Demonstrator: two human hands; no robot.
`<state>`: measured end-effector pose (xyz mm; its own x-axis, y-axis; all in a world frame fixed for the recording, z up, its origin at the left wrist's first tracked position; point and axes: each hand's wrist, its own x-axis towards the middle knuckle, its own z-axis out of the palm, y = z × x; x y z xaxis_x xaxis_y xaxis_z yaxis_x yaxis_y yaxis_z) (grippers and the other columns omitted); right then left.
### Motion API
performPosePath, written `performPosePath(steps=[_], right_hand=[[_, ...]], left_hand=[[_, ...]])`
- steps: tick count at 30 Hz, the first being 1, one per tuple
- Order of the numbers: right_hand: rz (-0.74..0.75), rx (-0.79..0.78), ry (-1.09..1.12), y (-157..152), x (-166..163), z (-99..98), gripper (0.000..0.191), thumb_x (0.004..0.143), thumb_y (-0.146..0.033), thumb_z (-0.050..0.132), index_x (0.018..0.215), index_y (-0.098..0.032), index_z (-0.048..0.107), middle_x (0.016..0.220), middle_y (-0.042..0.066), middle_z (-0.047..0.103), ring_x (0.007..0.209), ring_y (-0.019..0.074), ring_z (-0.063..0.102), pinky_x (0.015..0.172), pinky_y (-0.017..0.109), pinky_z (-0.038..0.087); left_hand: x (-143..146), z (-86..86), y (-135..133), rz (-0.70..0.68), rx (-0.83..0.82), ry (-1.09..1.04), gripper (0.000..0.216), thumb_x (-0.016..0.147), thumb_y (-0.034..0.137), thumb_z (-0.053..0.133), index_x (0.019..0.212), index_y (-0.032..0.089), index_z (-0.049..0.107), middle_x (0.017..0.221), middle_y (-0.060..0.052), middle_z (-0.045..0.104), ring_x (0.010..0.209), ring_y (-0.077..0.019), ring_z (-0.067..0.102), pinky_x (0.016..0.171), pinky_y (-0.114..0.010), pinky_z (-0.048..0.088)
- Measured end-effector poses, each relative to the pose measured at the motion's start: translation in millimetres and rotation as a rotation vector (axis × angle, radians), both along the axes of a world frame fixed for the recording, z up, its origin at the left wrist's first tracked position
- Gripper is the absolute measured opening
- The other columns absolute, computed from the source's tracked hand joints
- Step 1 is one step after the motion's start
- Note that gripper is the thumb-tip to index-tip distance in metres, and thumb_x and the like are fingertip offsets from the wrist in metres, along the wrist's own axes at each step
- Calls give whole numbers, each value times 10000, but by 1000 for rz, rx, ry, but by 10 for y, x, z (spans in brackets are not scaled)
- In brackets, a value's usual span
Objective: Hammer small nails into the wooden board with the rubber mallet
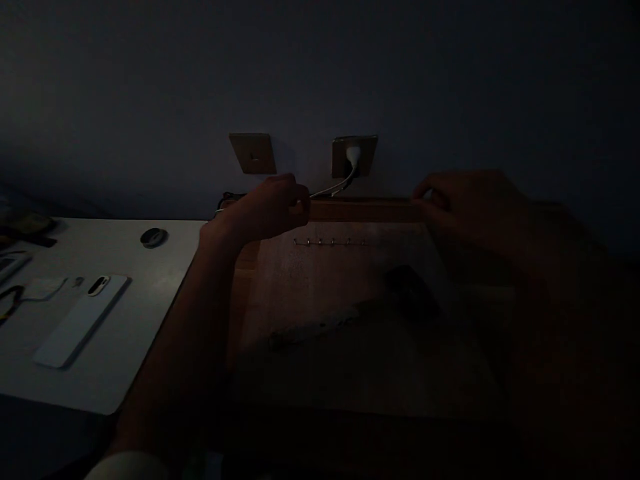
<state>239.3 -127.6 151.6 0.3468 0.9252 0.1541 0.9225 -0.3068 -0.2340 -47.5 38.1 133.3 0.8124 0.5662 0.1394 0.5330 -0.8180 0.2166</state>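
The scene is very dark. My left hand (pixel 270 208) is raised over the far left of a pale board or sheet (pixel 295 287), its thumb and forefinger pinched together. A white cable (pixel 333 189) passes close to those fingertips; whether they touch it I cannot tell. Over the far right side, my right hand (pixel 465 203) is also pinched, somewhat blurred. Anything in either pinch is too small or dark to see. Between and below the hands runs a row of small metal pieces (pixel 320 242). Nearer me lie a long, slim pale object (pixel 315 327) and a dark, blocky object (pixel 413 292).
On the wall behind, a socket (pixel 370 150) holds a white plug (pixel 353 155); left of it is another wall plate (pixel 253 153). A white table (pixel 125 333) at left bears a pale phone (pixel 83 320), a dark round item (pixel 153 237) and cables.
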Motion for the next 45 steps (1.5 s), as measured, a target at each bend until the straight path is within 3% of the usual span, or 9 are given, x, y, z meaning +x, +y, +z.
performPosePath(steps=[3,5,10,15,20,25,32,38,45], right_hand=[[311,1,-136,431,135,-66,303,906,-243,547,1028,-125,799,982,98,820,905,234,759,762,337,477],[375,37,-172,475,250,-177,219,854,-161,641,999,-223,794,923,83,815,846,275,754,752,361,509],[434,-101,-169,425,405,-451,180,935,-273,612,985,-232,779,942,75,796,842,277,733,759,373,515],[392,-306,-278,520,376,-714,333,1027,-421,550,947,-175,760,939,135,789,822,266,719,700,356,475],[449,-354,-210,553,390,-875,167,966,-234,615,852,-221,736,879,118,784,760,263,722,654,347,463],[472,-208,-37,560,435,-883,195,847,-105,672,987,-223,741,886,88,785,783,265,731,699,355,526],[571,-213,47,570,312,-885,175,910,-144,640,1000,-224,767,1006,102,803,901,280,755,796,380,557],[552,-249,-8,569,222,-913,197,964,-158,596,948,-218,783,1012,102,809,926,272,756,823,378,548],[547,-280,-24,560,112,-818,187,980,-177,597,1005,-194,781,1054,110,809,944,253,749,838,365,553]], left_hand=[[18,-86,38,91,-6,116,189,877,286,723,1021,174,770,1027,-47,687,995,-225,689,941,-351,527],[-28,-130,16,132,-7,195,206,865,288,735,1044,191,767,1094,-58,714,1030,-235,687,929,-333,527],[-98,-166,-23,125,-27,264,244,859,265,750,1095,205,750,1158,-57,740,1042,-228,685,928,-323,508],[-13,-277,-32,87,-161,298,261,824,156,762,1081,185,733,1129,-66,763,973,-211,706,818,-288,491],[69,-472,1,55,-152,291,165,856,81,638,926,199,730,967,-45,781,826,-186,702,688,-270,455],[71,-511,10,56,-103,295,346,859,23,545,1090,203,729,1111,-68,784,952,-206,725,766,-285,494],[84,-358,-64,93,-125,233,333,877,84,600,1173,181,715,1097,-75,791,972,-212,732,815,-288,521],[152,-525,-17,6,-150,177,313,896,67,552,1092,200,758,1113,-70,787,999,-201,726,892,-296,519],[142,-619,0,9,-227,194,209,911,137,559,931,206,755,997,-64,774,899,-186,706,843,-285,509]])
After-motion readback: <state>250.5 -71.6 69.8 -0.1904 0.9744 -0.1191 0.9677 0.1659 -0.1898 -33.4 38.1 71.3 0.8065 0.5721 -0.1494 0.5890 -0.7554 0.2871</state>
